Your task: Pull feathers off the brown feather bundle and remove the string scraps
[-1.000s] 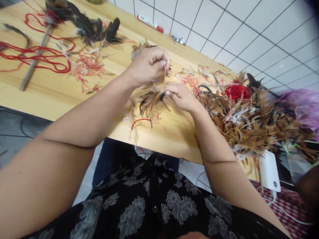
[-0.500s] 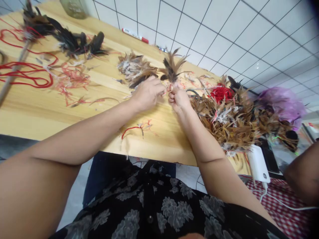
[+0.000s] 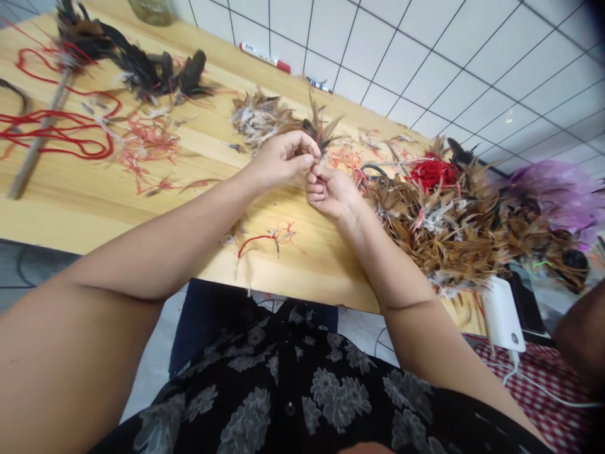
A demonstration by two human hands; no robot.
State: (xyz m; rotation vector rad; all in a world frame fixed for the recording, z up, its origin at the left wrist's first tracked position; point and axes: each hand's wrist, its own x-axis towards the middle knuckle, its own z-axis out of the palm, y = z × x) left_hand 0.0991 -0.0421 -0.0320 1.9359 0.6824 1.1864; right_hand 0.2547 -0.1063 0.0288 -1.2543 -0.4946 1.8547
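Observation:
My left hand (image 3: 283,157) is closed, with thumb and fingers pinched at the base of a small bunch of brown feathers (image 3: 321,129) that fans upward. Just below and to the right, my right hand (image 3: 331,190) has its fingertips pressed together at the same quill ends, its other fingers curled in. The fingertips of both hands meet there and hide the base of the bunch. Behind my left hand lies a pile of brown and whitish feathers (image 3: 259,120). To the right of my right hand spreads a large heap of brown feathers (image 3: 444,233).
A ball of red string (image 3: 432,173) sits on the heap beside a purple bag (image 3: 558,189). Leftward lie a stick (image 3: 40,139), loose red cord (image 3: 89,151) and dark feathers (image 3: 151,75). A red-capped marker (image 3: 265,57) rests by the tiled wall. A white device (image 3: 503,312) stands at right.
My left hand has moved in against my right hand at the feather bunch, and its fingers have turned upward. The whole view has shifted slightly.

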